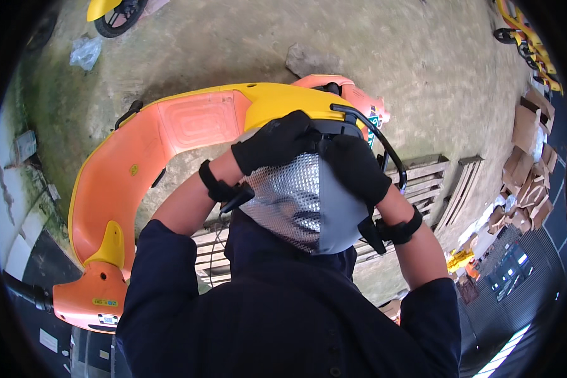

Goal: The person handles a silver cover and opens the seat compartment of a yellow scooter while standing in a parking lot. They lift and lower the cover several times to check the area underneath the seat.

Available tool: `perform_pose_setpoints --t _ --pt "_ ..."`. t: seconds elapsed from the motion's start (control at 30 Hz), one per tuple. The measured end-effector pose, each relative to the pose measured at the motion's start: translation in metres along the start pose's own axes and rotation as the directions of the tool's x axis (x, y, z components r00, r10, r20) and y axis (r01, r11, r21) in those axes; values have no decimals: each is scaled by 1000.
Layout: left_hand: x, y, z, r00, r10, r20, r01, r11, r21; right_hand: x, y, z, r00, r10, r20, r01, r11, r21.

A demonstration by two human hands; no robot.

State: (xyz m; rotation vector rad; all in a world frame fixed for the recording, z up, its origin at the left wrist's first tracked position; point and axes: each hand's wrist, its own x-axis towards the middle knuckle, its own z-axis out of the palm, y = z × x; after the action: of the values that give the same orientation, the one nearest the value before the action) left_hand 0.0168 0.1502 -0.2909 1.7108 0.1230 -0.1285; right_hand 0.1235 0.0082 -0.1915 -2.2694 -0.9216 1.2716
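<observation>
A silver-and-grey cover [343, 217], with a dimpled foil-like face, rises in front of my chest at the seat end of an orange-and-yellow scooter [116, 170]. My left hand [277, 142], in a black glove, is closed on its upper left edge. Across from it, my right hand [358, 169], gloved in black too, is closed on the upper right edge. The fingertips of both hands are partly hidden. Between the hands a dark part of the seat [329, 128] shows. A black rail [384, 142] curves past my right hand.
Wooden pallets [422, 183] lie on the concrete floor beyond my right arm. Flattened cardboard boxes [529, 164] pile up at the far right, below more yellow scooters [529, 44]. A clear plastic bag [85, 53] and a dark wheel [121, 17] are at the upper left.
</observation>
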Motion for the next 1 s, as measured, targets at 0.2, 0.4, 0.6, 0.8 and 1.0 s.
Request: perform_pose_setpoints --t 0.2,0.4,0.6,0.8,1.0 --pt "25 7 0 995 -23 95 18 998 52 4 27 -5 992 -76 -98 97 967 235" --pt "36 3 -9 964 12 266 -37 996 86 10 42 -10 893 -443 75 444 846 -295" --pt "39 12 -6 937 -27 347 18 999 29 8 37 -15 953 -300 34 300 954 3" --pt "31 13 -3 971 21 237 -7 998 -61 -72 17 -10 923 -44 -381 145 960 241" --pt "11 19 -13 979 -190 79 187 981 41 -108 51 -5 1000 -23 -20 30 906 422"
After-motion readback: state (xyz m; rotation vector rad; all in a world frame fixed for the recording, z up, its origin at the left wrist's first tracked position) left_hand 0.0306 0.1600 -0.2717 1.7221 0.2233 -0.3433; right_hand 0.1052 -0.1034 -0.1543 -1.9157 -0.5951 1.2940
